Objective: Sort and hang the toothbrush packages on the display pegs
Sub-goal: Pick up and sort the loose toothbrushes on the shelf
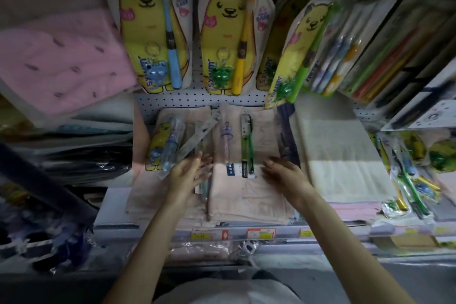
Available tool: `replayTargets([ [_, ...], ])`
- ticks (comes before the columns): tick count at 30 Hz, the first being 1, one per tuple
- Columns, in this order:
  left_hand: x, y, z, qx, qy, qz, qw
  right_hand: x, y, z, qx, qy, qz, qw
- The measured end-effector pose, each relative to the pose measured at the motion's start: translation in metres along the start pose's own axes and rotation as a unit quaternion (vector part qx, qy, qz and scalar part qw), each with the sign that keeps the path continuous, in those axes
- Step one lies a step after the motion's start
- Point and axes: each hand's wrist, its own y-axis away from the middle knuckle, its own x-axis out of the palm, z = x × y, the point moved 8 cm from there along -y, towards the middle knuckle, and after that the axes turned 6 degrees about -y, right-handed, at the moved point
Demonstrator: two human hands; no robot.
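Up on the pegboard (197, 100), side by side, hang the left bear package (150, 39), the middle bear package (229, 42) and the right bear package (297, 57), that last one tilted. Below, the folded towels (246, 197) on the shelf (153, 226) carry a loose bear package (159, 145) at left and a slim toothbrush package (247, 145) at centre. The left hand (187, 173) and right hand (283, 170) sit just in front.

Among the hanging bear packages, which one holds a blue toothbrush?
The leftmost bear package; the middle one holds a yellow brush, the tilted right one a green brush.

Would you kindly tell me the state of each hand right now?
Left hand: open, fingers straight, reaching at the loose toothbrush packages, gripping nothing.
Right hand: open, over the pink towel, holding nothing.
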Motion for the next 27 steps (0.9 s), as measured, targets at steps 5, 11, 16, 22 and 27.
replayTargets([
  [5, -0.009, -0.007, -0.002, -0.006, 0.007, 0.003, 1.0, 0.026, -0.018, -0.002, 0.028, 0.009, 0.016, 0.999],
  [11, -0.009, -0.002, -0.006, -0.008, 0.015, 0.018, 1.0, 0.051, -0.033, -0.004, 0.039, 0.111, -0.029, 0.993],
  [16, -0.026, -0.002, -0.018, 0.0, 0.014, 0.026, 1.0, 0.048, -0.039, -0.006, 0.043, 0.125, -0.059, 0.989],
  [22, -0.013, 0.001, -0.036, 0.04, 0.008, 0.066, 0.997, 0.028, -0.024, -0.003, 0.047, 0.051, -0.003, 0.998],
  [27, 0.017, 0.006, -0.033, 0.029, -0.005, 0.102, 0.994, 0.018, 0.005, -0.004, 0.034, 0.025, 0.047, 0.998],
])
